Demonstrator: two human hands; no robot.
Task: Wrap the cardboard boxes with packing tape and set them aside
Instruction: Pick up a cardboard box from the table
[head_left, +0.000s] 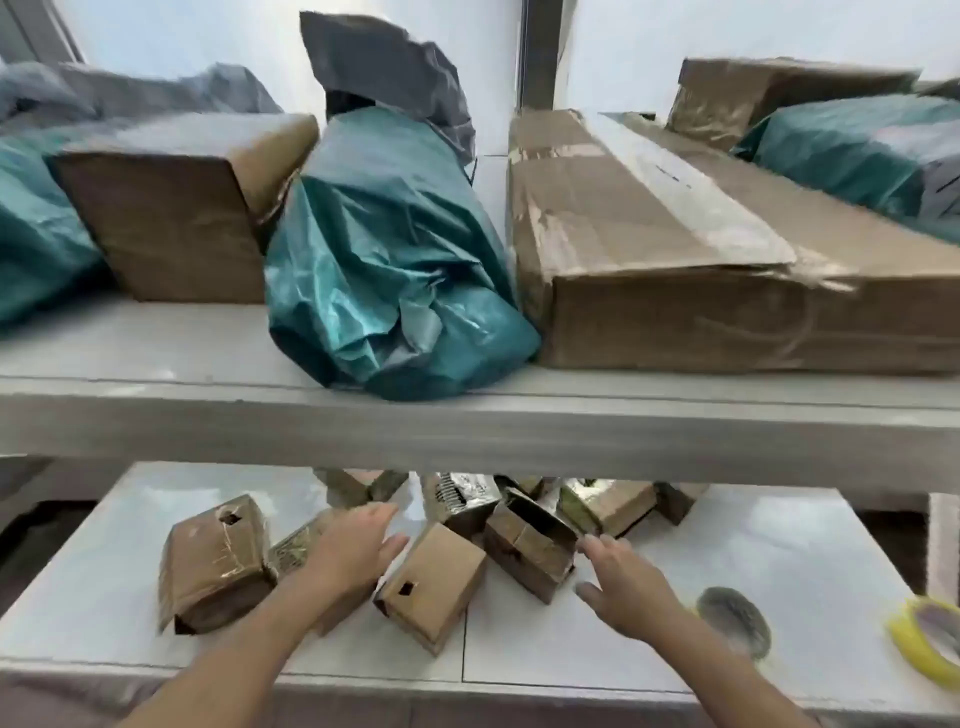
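Hands reach over a pale lower shelf (727, 561) strewn with small cardboard boxes (535, 551). The left hand (358, 545) lies open, fingers straight, over a plain box (434, 587) and beside a tape-wrapped box (215, 564) on the left. The right hand (621, 584) is open too, fingers spread, holding nothing, just right of the pile. A yellow-cored tape roll (927, 644) sits at the near right edge. On the upper shelf (467, 415) rest teal bags (384, 270) and a long carton (701, 249).
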